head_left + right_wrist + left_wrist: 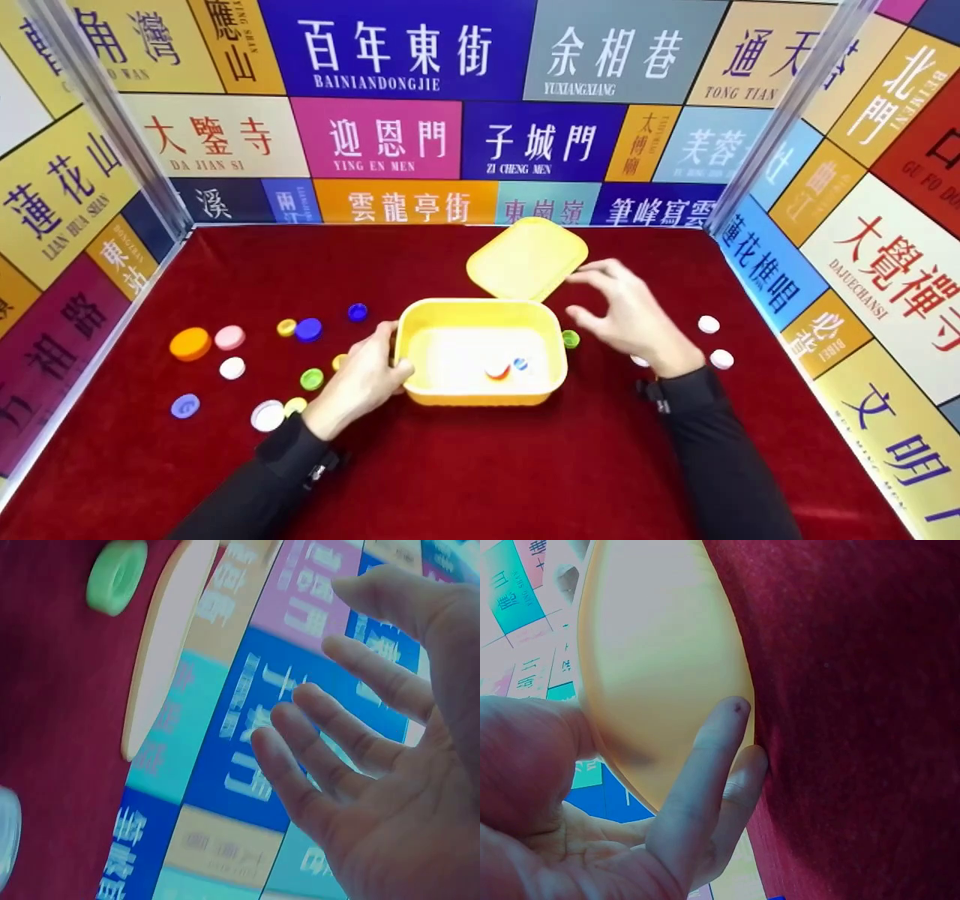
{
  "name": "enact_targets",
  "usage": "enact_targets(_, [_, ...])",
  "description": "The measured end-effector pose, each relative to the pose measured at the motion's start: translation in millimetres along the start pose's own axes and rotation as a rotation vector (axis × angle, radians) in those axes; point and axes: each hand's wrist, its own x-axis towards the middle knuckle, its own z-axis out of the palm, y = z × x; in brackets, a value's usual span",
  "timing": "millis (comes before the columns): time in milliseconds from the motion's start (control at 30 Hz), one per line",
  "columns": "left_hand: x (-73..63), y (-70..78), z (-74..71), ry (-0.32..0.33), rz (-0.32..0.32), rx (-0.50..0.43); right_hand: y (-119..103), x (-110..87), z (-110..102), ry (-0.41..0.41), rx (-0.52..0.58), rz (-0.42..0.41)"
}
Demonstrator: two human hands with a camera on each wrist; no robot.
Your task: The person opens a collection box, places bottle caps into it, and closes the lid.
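A yellow rectangular plastic box (480,399) stands upright on the cloth. Its left end is gripped by my left hand (367,375), with the thumb at the rim and fingers against the outer wall in the left wrist view. Inside lie a red-orange and white piece (498,372) and a small blue-and-white piece (521,364). Behind the box lies its yellow lid (529,259). My right hand (630,319) hovers by the lid's right edge, fingers spread and holding nothing; the right wrist view shows the bare palm. A green bottle cap (117,577) lies between that hand and the box.
Several bottle caps are scattered on the left, among them an orange cap (190,343), a pink cap (230,337) and a blue cap (308,329). White caps (709,324) lie at the right. Printed panels (397,49) enclose the red cloth (480,472) at back and sides.
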Motion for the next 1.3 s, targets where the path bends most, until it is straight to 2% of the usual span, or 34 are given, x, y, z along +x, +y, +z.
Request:
enact_targets(233, [-0.3, -0.4, 0.9, -0.001, -0.002, -0.004, 38, -12.2, -22, -0.004, -0.040, 0.210])
enact_targets(400, [0.1, 0.1, 1.2, 0.002, 0.004, -0.003, 64, -24.6, -36, -0.041, -0.051, 0.353])
enact_targets(767, [0.4, -0.1, 0.8, 0.004, 0.004, 0.020, 113, -52.1, -53, -0.118, -0.116, 0.560])
enact_targets(900, [0.3, -0.6, 0.4, 0.007, 0.007, 0.025, 122, -58.9, -57, -0.179, -0.113, 0.605])
enact_targets(1033, [-0.1, -1.2, 0.2, 0.004, 0.006, 0.006, 129, -62.4, -59, -0.246, -0.112, 0.609])
enact_targets(1300, [0.3, -1.1, 0.2, 0.003, 0.007, 0.005, 135, -68.2, -60, -0.298, -0.099, 0.622])
